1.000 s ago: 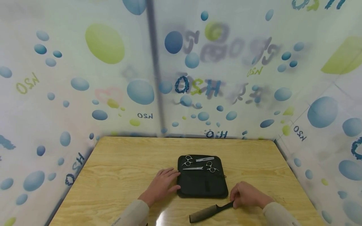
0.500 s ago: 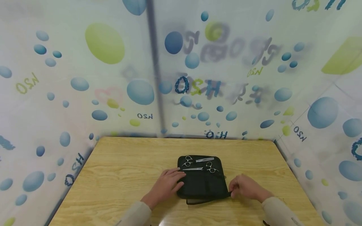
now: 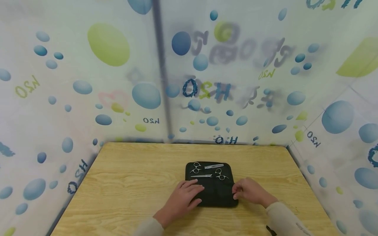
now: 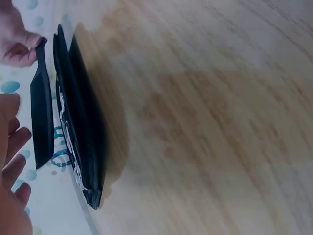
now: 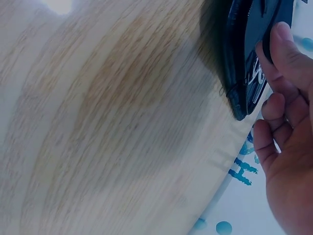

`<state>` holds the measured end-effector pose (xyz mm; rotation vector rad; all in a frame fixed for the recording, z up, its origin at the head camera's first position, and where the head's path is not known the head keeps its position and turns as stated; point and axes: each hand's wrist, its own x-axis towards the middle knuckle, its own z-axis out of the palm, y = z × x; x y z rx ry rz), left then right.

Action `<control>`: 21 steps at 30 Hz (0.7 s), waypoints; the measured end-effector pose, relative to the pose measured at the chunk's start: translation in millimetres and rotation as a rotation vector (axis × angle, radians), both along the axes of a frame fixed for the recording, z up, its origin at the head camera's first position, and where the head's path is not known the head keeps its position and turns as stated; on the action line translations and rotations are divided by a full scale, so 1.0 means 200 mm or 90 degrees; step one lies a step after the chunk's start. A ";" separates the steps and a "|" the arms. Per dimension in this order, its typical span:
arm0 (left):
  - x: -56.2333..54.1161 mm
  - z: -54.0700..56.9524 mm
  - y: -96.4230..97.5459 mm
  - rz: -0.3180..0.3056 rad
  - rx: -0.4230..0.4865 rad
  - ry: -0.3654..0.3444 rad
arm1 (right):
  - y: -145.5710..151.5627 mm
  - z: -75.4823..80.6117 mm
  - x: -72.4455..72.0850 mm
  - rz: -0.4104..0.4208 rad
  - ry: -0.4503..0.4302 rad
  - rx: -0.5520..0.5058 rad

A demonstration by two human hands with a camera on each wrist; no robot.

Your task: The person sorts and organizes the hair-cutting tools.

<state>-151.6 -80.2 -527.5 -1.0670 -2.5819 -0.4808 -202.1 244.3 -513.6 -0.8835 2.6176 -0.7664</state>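
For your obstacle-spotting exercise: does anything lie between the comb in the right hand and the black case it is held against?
Nothing visible does. The right hand pinches the comb at its end, and the comb lies right along the black case. The left hand rests on the case's front left part, beside the comb.

Head view high, looking down; wrist views close, sharing black case (image 3: 211,186).

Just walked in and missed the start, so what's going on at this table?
A person sits at a wooden table with an open black tool case that holds two pairs of scissors. The right hand pinches a black comb by its handle and holds it over the case's lower half. The left hand rests on the case's left side, fingers spread.
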 end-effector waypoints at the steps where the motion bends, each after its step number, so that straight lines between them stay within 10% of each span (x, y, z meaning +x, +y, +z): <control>1: 0.01 0.00 0.00 0.003 -0.006 0.005 | -0.01 0.00 0.00 -0.003 -0.001 0.001; 21: -0.01 -0.05 0.03 0.069 -0.044 0.050 | -0.06 0.00 -0.03 -0.034 -0.035 0.010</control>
